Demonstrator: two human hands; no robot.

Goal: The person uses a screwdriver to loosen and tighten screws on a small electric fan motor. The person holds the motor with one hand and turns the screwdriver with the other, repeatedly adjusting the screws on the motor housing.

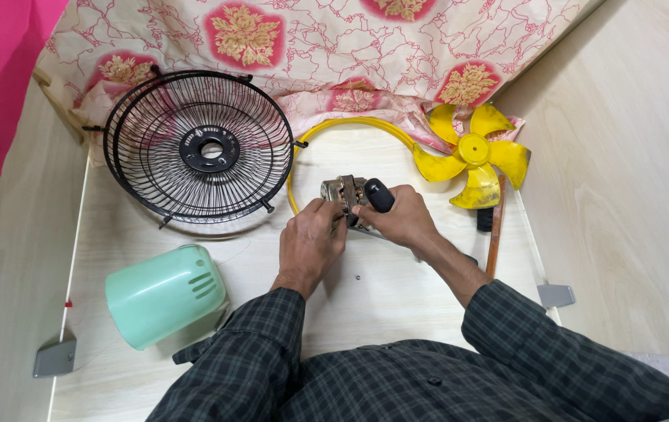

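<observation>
Dark plaid sleeves [366, 367] fill the bottom of the frame. Above them, at centre, I see the left hand [309, 244] gripping the small metal fan motor [341, 192], while the right hand [403, 219] is wrapped around a black screwdriver handle [379, 195] set against it. Behind the motor curves a yellow ring [327, 129]. A black wire fan guard [203, 147] sits upper left, a mint-green motor cover [164, 294] lower left, a yellow fan blade [474, 155] upper right.

Hemmed left by black fan guard [200, 148] and green housing [164, 294], right by yellow blade [472, 155]; open desk [381, 289] near.
</observation>
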